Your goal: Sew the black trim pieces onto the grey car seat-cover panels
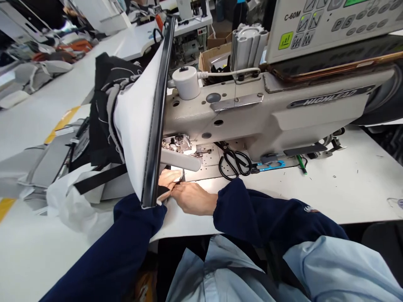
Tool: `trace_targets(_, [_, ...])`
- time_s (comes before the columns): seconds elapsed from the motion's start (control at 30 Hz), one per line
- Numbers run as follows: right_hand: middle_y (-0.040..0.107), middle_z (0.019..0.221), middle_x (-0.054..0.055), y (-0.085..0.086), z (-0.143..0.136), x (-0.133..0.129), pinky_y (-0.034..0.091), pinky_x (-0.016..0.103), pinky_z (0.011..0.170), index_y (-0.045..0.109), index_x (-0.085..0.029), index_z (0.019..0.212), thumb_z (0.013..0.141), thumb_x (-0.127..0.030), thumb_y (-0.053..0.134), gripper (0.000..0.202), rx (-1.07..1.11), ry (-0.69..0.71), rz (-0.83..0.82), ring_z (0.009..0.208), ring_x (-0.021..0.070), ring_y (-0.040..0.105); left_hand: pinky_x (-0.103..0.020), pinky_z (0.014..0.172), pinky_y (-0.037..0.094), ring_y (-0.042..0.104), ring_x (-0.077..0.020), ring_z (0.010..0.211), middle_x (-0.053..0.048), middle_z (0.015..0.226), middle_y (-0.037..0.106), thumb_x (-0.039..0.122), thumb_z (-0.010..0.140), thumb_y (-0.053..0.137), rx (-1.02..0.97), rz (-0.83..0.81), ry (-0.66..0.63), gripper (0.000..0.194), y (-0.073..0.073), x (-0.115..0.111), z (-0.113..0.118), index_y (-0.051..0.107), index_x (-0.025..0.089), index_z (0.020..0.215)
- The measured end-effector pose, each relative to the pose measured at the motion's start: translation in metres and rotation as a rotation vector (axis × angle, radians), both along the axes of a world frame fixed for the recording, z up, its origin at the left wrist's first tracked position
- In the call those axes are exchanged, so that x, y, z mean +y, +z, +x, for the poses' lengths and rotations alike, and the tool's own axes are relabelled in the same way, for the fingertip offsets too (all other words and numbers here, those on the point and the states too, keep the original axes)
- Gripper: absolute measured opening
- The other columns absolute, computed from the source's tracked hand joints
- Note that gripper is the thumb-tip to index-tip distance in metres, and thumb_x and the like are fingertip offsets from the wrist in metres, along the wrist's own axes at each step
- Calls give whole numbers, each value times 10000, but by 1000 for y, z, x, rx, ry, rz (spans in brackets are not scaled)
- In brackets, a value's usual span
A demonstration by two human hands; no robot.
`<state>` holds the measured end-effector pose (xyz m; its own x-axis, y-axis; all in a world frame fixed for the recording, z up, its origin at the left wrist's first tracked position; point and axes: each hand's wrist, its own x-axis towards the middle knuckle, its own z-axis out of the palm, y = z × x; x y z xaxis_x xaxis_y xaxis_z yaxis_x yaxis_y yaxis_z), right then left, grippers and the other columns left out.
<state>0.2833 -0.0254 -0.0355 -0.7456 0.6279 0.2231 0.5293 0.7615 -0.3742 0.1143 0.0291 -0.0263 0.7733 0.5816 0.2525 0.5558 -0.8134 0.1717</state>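
Note:
A sewing machine [226, 117] stands across the table with its needle area lit. Beside the needle, my right hand [195, 199] is closed, its fingertips pinching the edge of a dark fabric piece [163, 190]. My left hand [168, 178] is at the same edge, its fingers bent onto the fabric. Much of that hand is hidden behind a white panel [135, 117] edged with a black strip [159, 117]. This panel rises steeply in front of the machine head, joined to a bundle of black and grey fabric [108, 92].
Black-handled scissors [234, 163] lie under the machine arm, next to a blue tool [270, 165] and a green pen [301, 164]. A control panel [333, 29] and a phone [340, 58] rest on top. Grey fabric pieces [50, 161] cover the table's left side.

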Motion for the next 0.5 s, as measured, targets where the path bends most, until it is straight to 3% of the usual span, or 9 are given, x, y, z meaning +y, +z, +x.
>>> trace_targets(0.07, [652,1032,144,-2,-1,-10,479,330,888,599,-50,1052,916,-232,494,250,40,-20,27,971,230,615,-293,820,549,639,-166,934,-62,1010,700,159,911,384,-27,27,-56,289,1,-2,-3,661,178,989])
trace_targets(0.17, [590,1135,261,-9,-3,-25,422,441,973,574,-11,1057,920,-356,502,377,11,0,252,1091,323,568,-303,853,540,617,-172,996,-67,1069,680,130,892,408,4,44,-95,290,3,-6,-9,649,185,1043])
trace_targets(0.3, [538,1168,344,-19,-4,-38,400,515,966,566,12,999,947,-384,438,419,-66,9,438,1125,383,544,-316,914,504,582,-176,1057,-79,1139,648,76,866,375,86,76,-131,358,5,-13,-9,626,170,1103])
trace_targets(0.5, [591,1086,325,-25,-4,-39,405,521,945,560,65,1065,961,-363,404,468,-27,-31,530,1064,370,582,-337,810,508,607,-211,934,-106,981,678,49,834,380,105,329,-126,291,6,-23,6,645,93,946])
